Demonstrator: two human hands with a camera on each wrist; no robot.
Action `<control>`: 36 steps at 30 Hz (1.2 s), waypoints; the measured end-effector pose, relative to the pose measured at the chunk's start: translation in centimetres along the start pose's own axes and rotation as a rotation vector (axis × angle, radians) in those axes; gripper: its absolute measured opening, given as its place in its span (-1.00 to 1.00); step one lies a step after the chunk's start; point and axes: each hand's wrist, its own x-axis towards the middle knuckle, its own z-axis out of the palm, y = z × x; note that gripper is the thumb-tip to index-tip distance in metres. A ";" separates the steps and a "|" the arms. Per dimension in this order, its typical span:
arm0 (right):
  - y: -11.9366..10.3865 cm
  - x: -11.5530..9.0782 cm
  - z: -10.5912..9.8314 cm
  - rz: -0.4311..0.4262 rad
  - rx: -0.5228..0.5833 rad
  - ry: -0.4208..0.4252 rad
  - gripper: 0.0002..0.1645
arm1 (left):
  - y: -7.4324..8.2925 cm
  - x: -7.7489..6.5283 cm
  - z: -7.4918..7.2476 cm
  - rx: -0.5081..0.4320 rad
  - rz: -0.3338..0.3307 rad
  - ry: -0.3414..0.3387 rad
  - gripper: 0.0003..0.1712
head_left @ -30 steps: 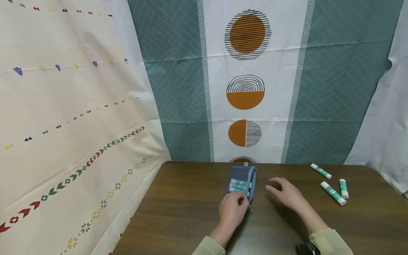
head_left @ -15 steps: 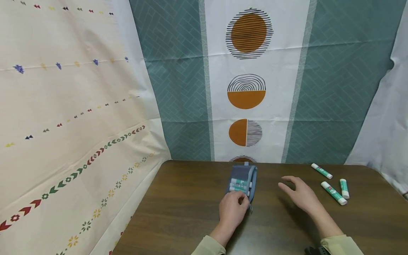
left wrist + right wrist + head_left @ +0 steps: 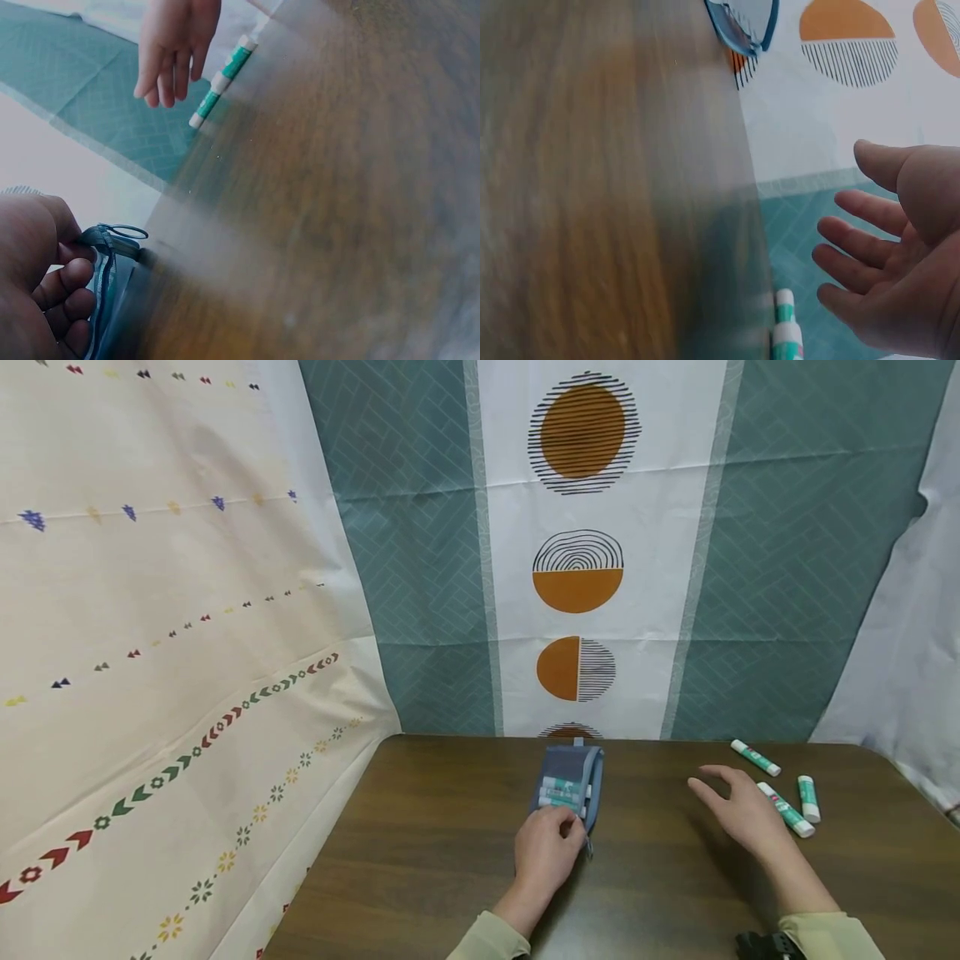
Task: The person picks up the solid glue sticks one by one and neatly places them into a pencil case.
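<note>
A blue-grey zippered pouch [image 3: 566,763] lies in the middle of the table, with green-and-white glue sticks [image 3: 560,788] showing through its clear window. At its near end my left hand [image 3: 549,852] pinches the pouch edge between thumb and fingers, beside the zipper pull [image 3: 124,231] seen in the left wrist view. My right hand [image 3: 746,814] hovers over the table with fingers spread and nothing in them. Just right of it lie three loose glue sticks: one at the back [image 3: 755,757], a short one [image 3: 808,798], and a longer one [image 3: 786,810] partly hidden behind the hand.
The brown wooden table [image 3: 420,852] ends at the back against a patterned teal-and-white curtain [image 3: 600,610]. A cream cloth [image 3: 187,693] hangs along the left side, and white cloth [image 3: 900,677] along the right.
My right hand has moved right, away from the pouch and toward the loose glue sticks. The left hand and the pouch have stayed in place.
</note>
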 end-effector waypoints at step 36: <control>7.9 -3.3 -6.3 0.114 -0.153 0.096 0.04 | 0.0 0.1 0.0 -0.002 0.006 0.013 -0.78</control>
